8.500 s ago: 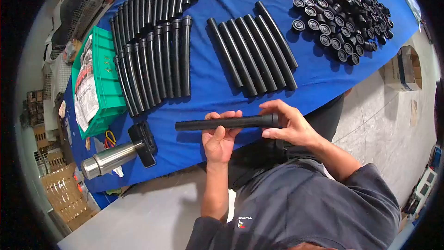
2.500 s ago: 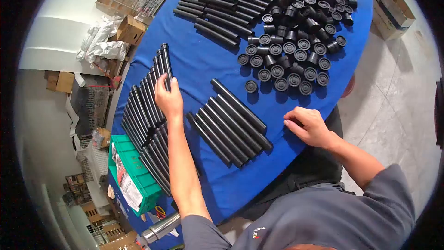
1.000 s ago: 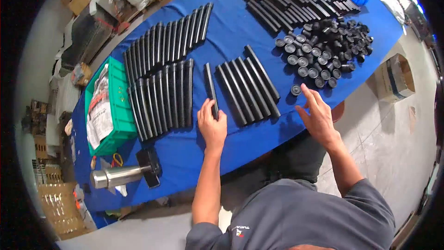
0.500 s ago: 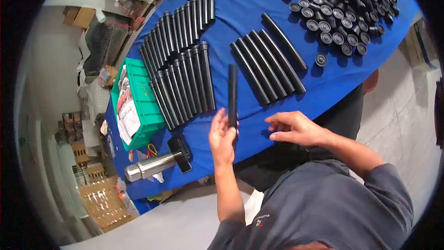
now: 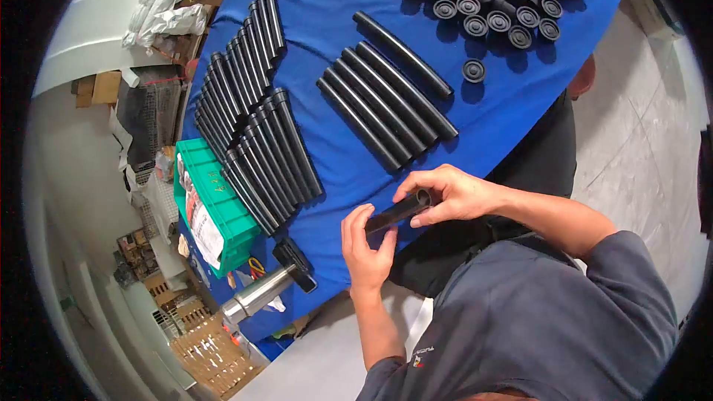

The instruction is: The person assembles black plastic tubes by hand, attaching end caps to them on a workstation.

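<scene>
A black plastic tube [image 5: 397,213] is held between both hands over the table's front edge, its hollow end facing right and up. My left hand [image 5: 365,252] is closed round the tube's left part, which the fingers partly cover. At the open end, my right hand [image 5: 459,194] grips the tube between thumb and fingers. Beyond my hands lie several bare black tubes [image 5: 382,108] side by side on the blue cloth [image 5: 494,115]. One black end cap [image 5: 473,70] sits apart from a pile of such caps [image 5: 497,21].
Capped black tubes [image 5: 278,145] lie in rows at the left. Near them stand a green crate [image 5: 238,230] with papers inside, a steel flask [image 5: 256,293] on its side and a phone [image 5: 295,261]. Boxes [image 5: 96,89] and racks fill the floor further left.
The tube has swung from pointing away to lying slantwise across my front. My right hand has come left and taken hold of its end. The view has turned and shifted.
</scene>
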The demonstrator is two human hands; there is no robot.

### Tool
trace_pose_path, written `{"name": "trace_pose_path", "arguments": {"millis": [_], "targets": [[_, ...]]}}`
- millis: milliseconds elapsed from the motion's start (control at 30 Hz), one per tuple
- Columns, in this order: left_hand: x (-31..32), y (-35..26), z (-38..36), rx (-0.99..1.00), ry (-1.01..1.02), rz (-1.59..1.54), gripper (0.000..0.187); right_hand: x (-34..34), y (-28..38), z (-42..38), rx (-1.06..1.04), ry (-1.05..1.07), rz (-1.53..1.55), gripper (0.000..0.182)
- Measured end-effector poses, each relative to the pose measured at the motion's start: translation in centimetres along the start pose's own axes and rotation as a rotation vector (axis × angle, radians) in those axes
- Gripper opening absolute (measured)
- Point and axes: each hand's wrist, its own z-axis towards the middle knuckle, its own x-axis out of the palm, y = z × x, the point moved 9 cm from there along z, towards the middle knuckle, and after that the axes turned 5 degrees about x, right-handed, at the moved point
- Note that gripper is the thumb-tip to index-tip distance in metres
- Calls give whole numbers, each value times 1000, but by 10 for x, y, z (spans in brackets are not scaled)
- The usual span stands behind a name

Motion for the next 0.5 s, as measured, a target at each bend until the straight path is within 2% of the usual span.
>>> {"name": "trace_pose_path", "arguments": {"millis": [67,200,300,433,500], "targets": [[4,-2,0,2,-32,-66,48,2,0,-1,-22,7,34,46],[9,12,1,-82,49,-143,38,2,3,-2,-38,47,3,53],[13,10,6,-162,246,-263,37,-1,6,-3,-83,27,7,50],[12,-1,12,-23,322,-247,50,-3,10,-3,-134,6,33,46],[13,-5,15,-90,266,-208,49,-6,12,-3,-112,-33,49,44]]}}
